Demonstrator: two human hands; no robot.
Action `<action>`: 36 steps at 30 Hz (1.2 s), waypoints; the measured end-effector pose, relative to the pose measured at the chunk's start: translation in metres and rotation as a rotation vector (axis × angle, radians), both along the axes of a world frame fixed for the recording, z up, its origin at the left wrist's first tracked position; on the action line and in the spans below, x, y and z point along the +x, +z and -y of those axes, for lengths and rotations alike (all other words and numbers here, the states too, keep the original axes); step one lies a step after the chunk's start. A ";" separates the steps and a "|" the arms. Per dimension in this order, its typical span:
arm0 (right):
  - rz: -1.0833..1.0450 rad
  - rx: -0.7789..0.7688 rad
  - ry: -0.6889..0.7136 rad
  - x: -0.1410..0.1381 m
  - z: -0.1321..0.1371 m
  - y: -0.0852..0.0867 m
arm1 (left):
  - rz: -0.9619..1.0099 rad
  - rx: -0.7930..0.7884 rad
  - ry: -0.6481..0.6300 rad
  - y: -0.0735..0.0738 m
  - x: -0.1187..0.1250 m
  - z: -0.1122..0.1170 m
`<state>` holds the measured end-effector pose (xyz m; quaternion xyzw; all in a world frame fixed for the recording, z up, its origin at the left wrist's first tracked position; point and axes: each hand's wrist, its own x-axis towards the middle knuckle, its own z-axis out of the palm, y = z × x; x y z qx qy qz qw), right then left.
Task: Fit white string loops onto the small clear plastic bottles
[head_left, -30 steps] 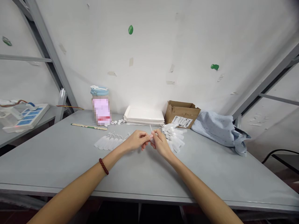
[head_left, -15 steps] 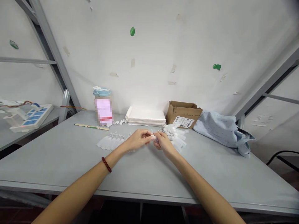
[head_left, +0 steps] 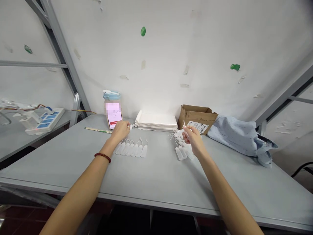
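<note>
My left hand [head_left: 121,130] reaches to a little group of small white pieces [head_left: 133,126] beside the paper stack. Its fingers are drawn together at them, and what is between the fingertips is mostly hidden. Several pale, rounded tags with white cords [head_left: 134,150] lie in a row just in front of that hand. Over at the right, my right hand [head_left: 192,137] is closed with a thin white cord end [head_left: 184,123] sticking up from its fingers; the rest of that item is covered. Below it lies a loose pile of similar white corded tags [head_left: 181,153].
A phone [head_left: 115,119] leans on a blue-lidded container [head_left: 111,95]. A printed strip [head_left: 97,130] lies nearby. At the back are a white stack [head_left: 156,121], a cardboard box [head_left: 195,117] and light-blue cloth [head_left: 234,135]. A power strip [head_left: 46,121] sits far left.
My hands have parted from where they met in the middle. The left has moved left to the small white pieces; the right has moved right and up, keeping a white corded item.
</note>
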<state>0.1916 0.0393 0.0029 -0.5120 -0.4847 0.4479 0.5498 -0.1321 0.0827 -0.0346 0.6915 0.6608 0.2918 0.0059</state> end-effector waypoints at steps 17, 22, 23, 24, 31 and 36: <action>0.957 0.262 -0.148 0.041 -0.024 -0.017 | -0.259 -0.104 -0.103 -0.015 0.002 -0.013; 0.948 0.339 -0.179 0.049 -0.031 -0.024 | -0.272 -0.103 -0.075 -0.013 0.001 -0.013; 0.952 0.340 -0.185 0.050 -0.033 -0.025 | -0.284 -0.101 -0.068 -0.013 0.001 -0.012; 0.955 0.338 -0.183 0.050 -0.033 -0.026 | -0.296 -0.104 -0.061 -0.014 0.001 -0.012; 0.952 0.322 -0.086 0.050 -0.033 -0.025 | -0.313 -0.101 -0.040 -0.018 -0.004 -0.015; 0.999 0.343 -0.136 0.052 -0.033 -0.026 | -0.277 -0.078 -0.050 -0.019 -0.007 -0.018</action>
